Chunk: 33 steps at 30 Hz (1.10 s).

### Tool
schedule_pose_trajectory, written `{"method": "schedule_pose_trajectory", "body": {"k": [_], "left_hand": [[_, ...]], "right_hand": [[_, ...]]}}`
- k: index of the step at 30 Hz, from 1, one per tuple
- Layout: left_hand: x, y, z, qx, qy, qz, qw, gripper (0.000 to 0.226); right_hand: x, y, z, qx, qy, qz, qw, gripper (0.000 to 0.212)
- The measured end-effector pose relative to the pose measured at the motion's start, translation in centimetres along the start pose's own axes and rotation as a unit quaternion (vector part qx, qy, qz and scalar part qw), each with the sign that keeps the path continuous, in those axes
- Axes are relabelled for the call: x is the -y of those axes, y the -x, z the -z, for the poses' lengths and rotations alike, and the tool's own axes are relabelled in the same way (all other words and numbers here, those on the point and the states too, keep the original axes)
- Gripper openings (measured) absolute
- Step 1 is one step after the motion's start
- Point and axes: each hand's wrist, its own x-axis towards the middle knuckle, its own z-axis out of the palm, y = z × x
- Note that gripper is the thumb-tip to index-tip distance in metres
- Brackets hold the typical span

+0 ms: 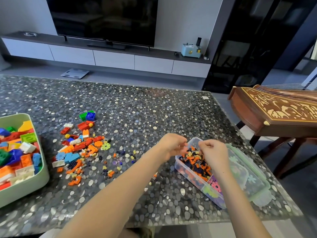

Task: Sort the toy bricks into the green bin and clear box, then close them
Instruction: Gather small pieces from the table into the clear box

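Observation:
A clear box [186, 175] at the right holds small orange and dark bricks, with pink and green flower pieces in its near compartment. My left hand [171, 145] and my right hand [214, 152] hover over the box's far end, fingers curled; whether they pinch small bricks is hidden. The green bin [36, 182] at the left edge is full of large coloured bricks. A loose pile of bricks [80, 146] lies on the table between bin and box, large ones to the left and tiny ones [118, 158] scattered toward the hands.
The box's clear lid with green clips [250, 176] lies under and beside the box on the right. The speckled table [137, 109] ends close behind the box. A wooden stringed instrument [274, 110] stands on a stand to the right.

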Motion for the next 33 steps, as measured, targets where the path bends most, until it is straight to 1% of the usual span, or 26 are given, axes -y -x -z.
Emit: {"method": "schedule_pose_trajectory", "body": {"k": [2,3,4,5,6,7,8,9,10,11,12,13,14,16,18,20,22,25,27,29,30,33], "left_hand": [[0.1,0.5,1.7,-0.039,-0.017,-0.030,0.999,0.006],[0.5,0.7,3.2,-0.078,-0.045,-0.055,0.994,0.008],[1.0,0.9,4.9,-0.125,-0.099,-0.087,0.983,0.011],[1.7,1.4,6.8,-0.178,-0.172,-0.119,0.961,0.013],[2.5,2.1,8.8,-0.229,-0.260,-0.148,0.926,0.015],[3.5,3.0,10.7,-0.263,-0.348,-0.169,0.884,0.015],[4.6,4.1,12.4,-0.279,-0.436,-0.178,0.837,0.017],[5.9,5.2,14.1,-0.284,-0.523,-0.181,0.783,0.021],[7.4,6.1,15.5,-0.279,-0.598,-0.184,0.729,0.031],[8.8,6.9,16.8,-0.272,-0.652,-0.185,0.683,0.043],[9.9,7.7,17.9,-0.273,-0.679,-0.178,0.658,0.057],[10.8,8.1,18.6,-0.282,-0.689,-0.165,0.647,0.069],[11.4,8.2,19.2,-0.293,-0.690,-0.147,0.646,0.080],[11.5,7.5,19.1,-0.306,-0.699,-0.126,0.634,0.093],[10.8,6.2,18.5,-0.312,-0.715,-0.126,0.612,0.096],[10.1,4.9,18.0,-0.302,-0.726,-0.130,0.604,0.096],[9.3,3.7,17.6,-0.286,-0.736,-0.119,0.602,0.090],[8.2,2.0,17.0,-0.268,-0.756,-0.110,0.587,0.071],[7.9,1.4,16.6,-0.254,-0.765,-0.126,0.579,0.053],[8.2,1.4,16.4,-0.237,-0.768,-0.140,0.578,0.039],[8.3,1.5,16.3,-0.232,-0.768,-0.144,0.580,0.034],[8.6,1.8,16.1,-0.231,-0.751,-0.145,0.602,0.028]], "right_hand": [[0.5,1.5,-0.8,0.004,-0.023,0.032,0.999,0.035],[0.7,2.7,-1.7,0.020,-0.021,0.060,0.998,0.035],[1.0,4.2,-2.4,0.042,-0.010,0.095,0.995,0.032],[1.1,5.8,-3.4,0.073,0.026,0.127,0.989,0.028],[1.1,7.3,-4.5,0.099,0.091,0.157,0.978,0.029],[1.0,8.7,-5.6,0.115,0.180,0.177,0.961,0.042],[0.6,9.6,-6.7,0.129,0.277,0.184,0.934,0.058],[0.2,10.4,-7.9,0.139,0.350,0.182,0.908,0.073],[-0.2,10.8,-8.9,0.150,0.399,0.169,0.888,0.084],[-0.2,10.9,-9.8,0.157,0.430,0.158,0.875,0.091],[0.1,10.9,-10.6,0.159,0.449,0.155,0.866,0.094],[0.2,10.5,-11.3,0.154,0.458,0.160,0.861,0.096],[0.5,10.3,-12.2,0.146,0.461,0.170,0.859,0.097],[1.3,9.4,-13.6,0.130,0.451,0.193,0.862,0.093],[1.7,8.2,-15.2,0.090,0.433,0.232,0.867,0.083],[2.1,7.2,-16.3,0.039,0.425,0.272,0.863,0.067],[2.1,6.5,-17.2,0.027,0.395,0.298,0.868,0.050],[1.6,6.5,-17.6,0.027,0.379,0.321,0.867,0.041],[1.3,6.9,-17.6,0.023,0.379,0.323,0.867,0.039],[0.9,7.4,-17.5,0.026,0.379,0.324,0.866,0.040],[0.8,7.6,-17.5,0.028,0.375,0.323,0.868,0.041],[0.5,7.9,-17.3,0.020,0.366,0.325,0.872,0.042]]}}
